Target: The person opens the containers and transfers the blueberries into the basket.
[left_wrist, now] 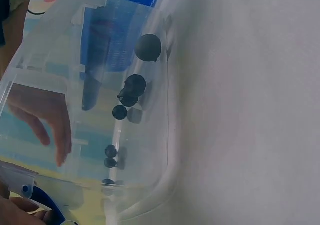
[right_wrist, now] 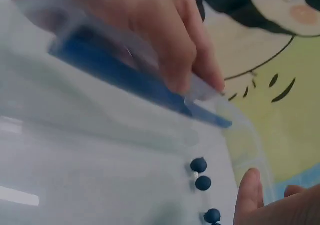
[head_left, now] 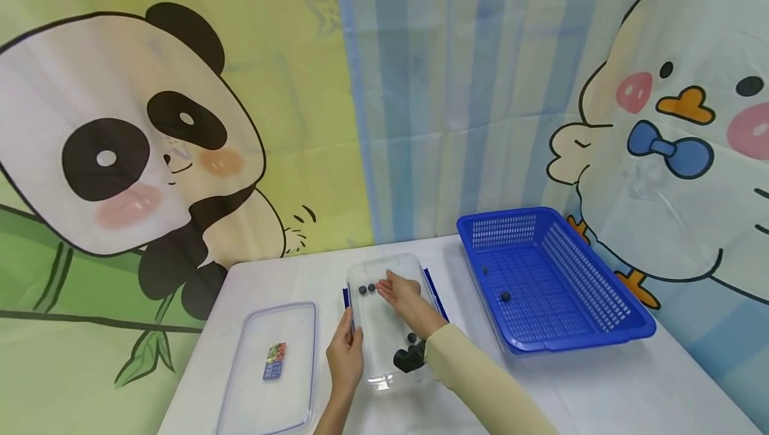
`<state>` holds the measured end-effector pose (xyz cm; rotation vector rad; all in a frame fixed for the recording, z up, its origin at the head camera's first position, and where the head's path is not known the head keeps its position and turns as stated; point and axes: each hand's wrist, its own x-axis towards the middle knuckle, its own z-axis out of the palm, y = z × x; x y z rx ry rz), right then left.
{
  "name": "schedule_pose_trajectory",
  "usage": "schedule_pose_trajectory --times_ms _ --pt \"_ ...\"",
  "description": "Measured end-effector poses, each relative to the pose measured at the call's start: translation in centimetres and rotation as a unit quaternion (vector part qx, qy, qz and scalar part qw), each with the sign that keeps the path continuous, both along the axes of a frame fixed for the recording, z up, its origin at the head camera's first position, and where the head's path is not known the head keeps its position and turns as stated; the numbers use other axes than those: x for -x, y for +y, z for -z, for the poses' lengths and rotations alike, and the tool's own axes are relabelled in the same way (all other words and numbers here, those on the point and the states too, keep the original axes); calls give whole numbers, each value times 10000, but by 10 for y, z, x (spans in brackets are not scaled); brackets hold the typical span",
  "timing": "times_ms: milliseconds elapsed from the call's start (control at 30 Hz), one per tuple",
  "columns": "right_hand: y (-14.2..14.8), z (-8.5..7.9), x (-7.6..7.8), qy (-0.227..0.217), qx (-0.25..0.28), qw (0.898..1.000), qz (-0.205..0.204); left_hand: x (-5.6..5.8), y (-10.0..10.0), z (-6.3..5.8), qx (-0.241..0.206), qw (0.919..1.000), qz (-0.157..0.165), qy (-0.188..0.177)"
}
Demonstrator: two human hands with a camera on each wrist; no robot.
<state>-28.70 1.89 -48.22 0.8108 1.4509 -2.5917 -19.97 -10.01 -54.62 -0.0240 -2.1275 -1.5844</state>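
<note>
"Where the white tabletop begins on the left, what is lying there?"

"A flat, rectangular clear plastic lid with a violet-blue rim, bearing a small coloured label, red and green at one end, blue at the other. Behind it, a black-and-white panda is printed on a yellow-green curtain."

"And the left hand?"

"Just right of the lid. Its grip is closed on the left side of a long clear plastic box with dark-blue side flaps, fingers curled over the edge."

"What does the box hold?"

"Several small dark-blue round balls. Two sit close together near the far left corner; another lies toward the near right, beside the forearm. The left wrist view shows them through the clear wall."

"How does the right hand stand?"

"Over the far half of the box, coming from a cream sleeve. Its grip is loose, fingers extended just beside the two far balls. Whether they touch, I can't tell."

"Farther right?"

"A deep blue perforated plastic basket stands there, with one more ball inside toward its left. Behind it is a printed white chick wearing a blue bow tie."
</note>
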Motion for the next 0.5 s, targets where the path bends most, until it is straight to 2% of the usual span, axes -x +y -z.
schedule_pose_trajectory --times_ms 167,267,500 --pt "-12 14 20 -78 -538 9979 -340 1 -1 3 -94 9998 -73 136" --pt "-15 29 23 -224 -897 9950 -390 1 1 5 -114 9997 8 229" --pt "-20 55 31 -318 -1160 9921 -355 0 2 4 -18 9995 31 324"
